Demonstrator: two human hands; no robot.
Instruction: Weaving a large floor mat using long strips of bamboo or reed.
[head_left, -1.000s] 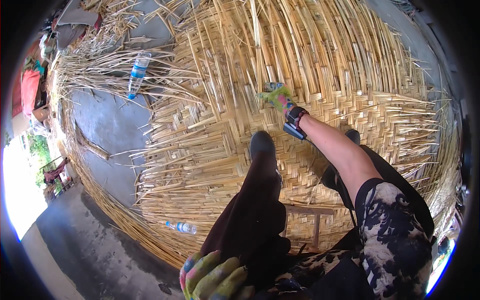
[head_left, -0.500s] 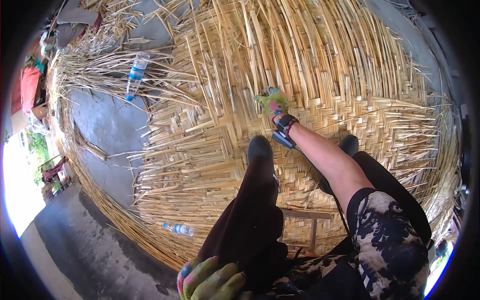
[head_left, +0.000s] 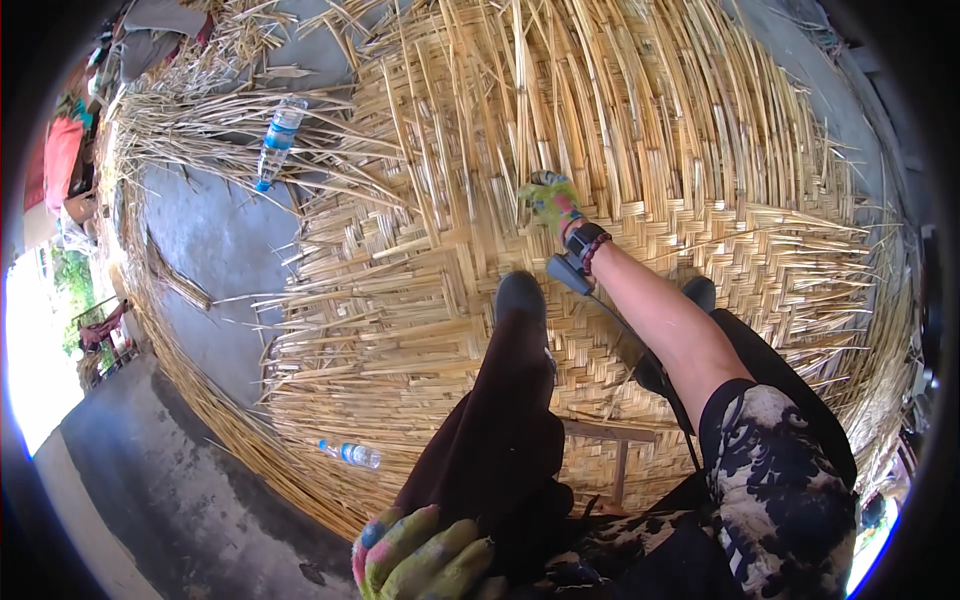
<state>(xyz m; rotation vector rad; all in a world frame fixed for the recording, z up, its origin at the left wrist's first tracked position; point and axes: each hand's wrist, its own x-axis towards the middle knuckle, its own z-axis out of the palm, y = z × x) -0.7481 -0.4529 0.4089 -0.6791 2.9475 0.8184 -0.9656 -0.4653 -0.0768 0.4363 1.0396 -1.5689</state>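
Note:
Over a large woven mat of split straw-coloured stalks (head_left: 665, 265), my right hand (head_left: 553, 207) reaches forward in a yellow-green glove with coloured patches. Its fingers are closed at the line where the tight weave meets long loose stalks (head_left: 625, 110). A small dark shape shows at the fingers; what they grip is hidden. My left hand (head_left: 425, 555), gloved alike, lies at the lower edge against my dark trouser leg, fingers stretched side by side and holding nothing visible. A dark band and a small grey device with a cable sit at my right wrist.
One clear water bottle (head_left: 280, 142) lies on loose stalks at the upper left, another (head_left: 350, 454) on the mat's near left. My dark shoe (head_left: 520, 296) rests on the mat. A wooden stool-like frame (head_left: 615, 435) stands near my legs. Grey floor (head_left: 215, 260) borders the mat.
My right hand has shifted slightly right and toward me, and its wrist has turned a little. My left hand stays nearly where it was.

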